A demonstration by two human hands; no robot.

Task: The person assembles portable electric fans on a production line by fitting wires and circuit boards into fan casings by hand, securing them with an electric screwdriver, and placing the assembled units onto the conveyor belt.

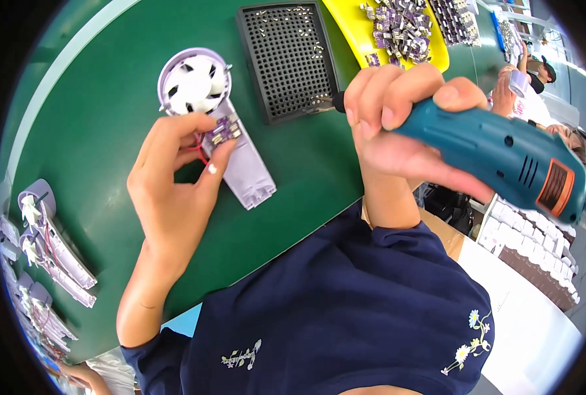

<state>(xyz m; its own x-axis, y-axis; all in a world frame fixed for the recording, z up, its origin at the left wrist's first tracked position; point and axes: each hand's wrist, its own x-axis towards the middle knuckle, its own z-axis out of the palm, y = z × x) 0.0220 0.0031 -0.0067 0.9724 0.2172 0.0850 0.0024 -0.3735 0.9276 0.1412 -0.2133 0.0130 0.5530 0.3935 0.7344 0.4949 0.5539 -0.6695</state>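
Note:
Between the thumb and fingers of my left hand [174, 171] is a small purple circuit board [223, 131] with metal parts on it. It is held just over a pale lilac fan housing [250, 174], which lies on the green table with a white fan [196, 84] in its round end. Red wires [201, 150] show beside the board. My right hand [398, 118] is wrapped round a teal electric screwdriver [490, 148], raised at the right. Its dark tip end points left, over the corner of a black perforated screw tray [293, 62].
A yellow tray [345, 26] full of small purple boards stands at the far right, with more boards [456, 23] beyond it. Several lilac housings [49, 243] with wires lie along the left edge. Other people [543, 72] sit at the right. White parts [530, 243] are stacked lower right.

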